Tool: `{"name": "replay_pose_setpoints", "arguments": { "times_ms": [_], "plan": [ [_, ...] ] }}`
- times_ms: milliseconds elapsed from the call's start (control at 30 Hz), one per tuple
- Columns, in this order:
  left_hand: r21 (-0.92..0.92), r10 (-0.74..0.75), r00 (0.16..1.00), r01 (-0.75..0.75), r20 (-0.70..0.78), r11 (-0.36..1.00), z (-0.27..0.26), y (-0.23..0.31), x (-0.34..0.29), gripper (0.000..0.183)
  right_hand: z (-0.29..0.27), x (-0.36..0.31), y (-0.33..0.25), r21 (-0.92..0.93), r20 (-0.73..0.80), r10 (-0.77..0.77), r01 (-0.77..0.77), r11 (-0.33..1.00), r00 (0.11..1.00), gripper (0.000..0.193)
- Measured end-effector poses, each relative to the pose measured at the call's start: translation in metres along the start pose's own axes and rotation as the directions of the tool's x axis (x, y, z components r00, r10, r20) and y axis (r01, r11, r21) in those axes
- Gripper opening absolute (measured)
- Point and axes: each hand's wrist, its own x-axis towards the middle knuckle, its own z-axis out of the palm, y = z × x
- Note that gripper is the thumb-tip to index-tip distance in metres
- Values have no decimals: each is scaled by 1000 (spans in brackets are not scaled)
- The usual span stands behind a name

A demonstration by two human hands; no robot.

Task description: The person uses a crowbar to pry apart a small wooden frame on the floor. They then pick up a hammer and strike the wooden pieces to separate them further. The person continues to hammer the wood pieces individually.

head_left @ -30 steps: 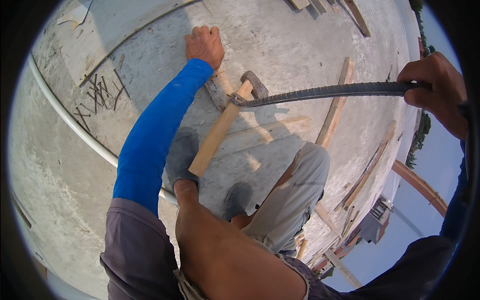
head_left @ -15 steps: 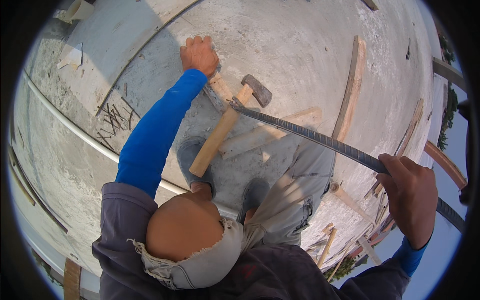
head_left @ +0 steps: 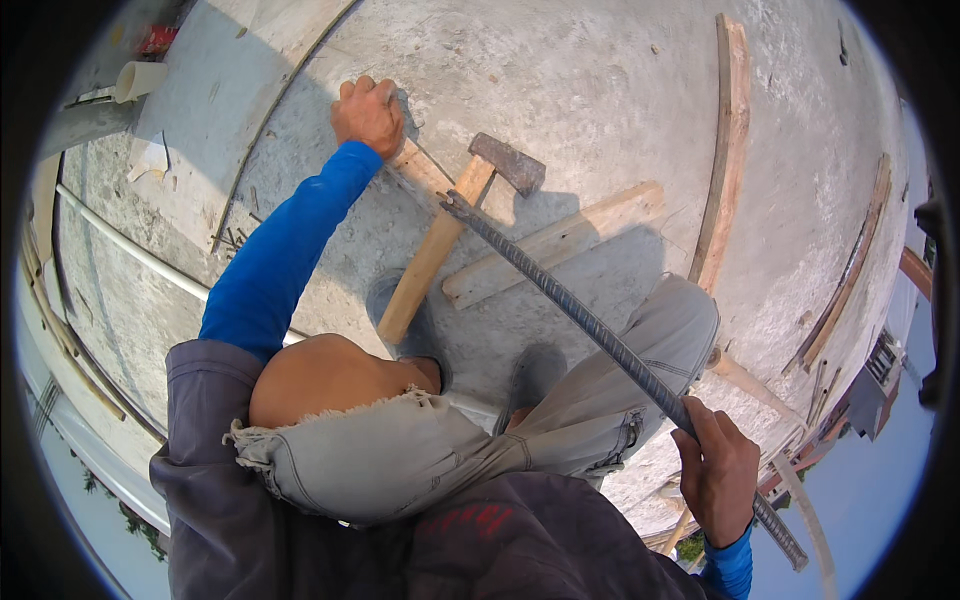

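My left hand (head_left: 368, 116), arm stretched forward, is closed over the far end of a short wooden piece (head_left: 421, 167) near the concrete. In my right hand (head_left: 722, 472), at the lower right, is a ribbed steel bar (head_left: 585, 312) with a small forked tip. The bar slants up and left, its tip by the near end of the wooden piece and over the hammer's handle. That hammer (head_left: 430, 262), with a wooden handle and a rusty steel head, lies between the wooden piece and my feet. How the fork meets the wood cannot be made out.
A flat board (head_left: 560, 243) lies right of the hammer, with a long timber (head_left: 722, 160) beyond it. A white pipe (head_left: 135, 248) crosses the concrete floor (head_left: 590, 90) on the left. My shoes (head_left: 535, 378) stand close to the hammer's handle and the board.
My right hand has come down and left with the bar, which now slants more steeply. The left hand stays on the wooden piece. The whole view has shifted somewhat.
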Motion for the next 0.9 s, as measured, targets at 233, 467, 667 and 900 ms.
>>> {"name": "replay_pose_setpoints", "arguments": {
  "times_ms": [233, 467, 667, 900],
  "plan": [
    [-15, 46, 995, -48, -87, 999, 9, -7, -5, 18, 52, -8, 52, 157, -103, -53, 69, 985, 993, 38],
    [-59, 40, 987, -50, -158, 997, 10, -10, -8, 12, 102, -9, 79, 401, -26, -105, 107, 910, 994, 30],
    [-95, 62, 974, -84, -217, 992, 24, -19, -6, 13, 45, 45, 116, 196, -65, -278, 286, 938, 958, 28],
    [-35, 75, 958, -88, -277, 995, 27, -19, -4, 13, 78, 68, 158, 482, 144, -83, 4, 876, 986, 25]
  ]
}}
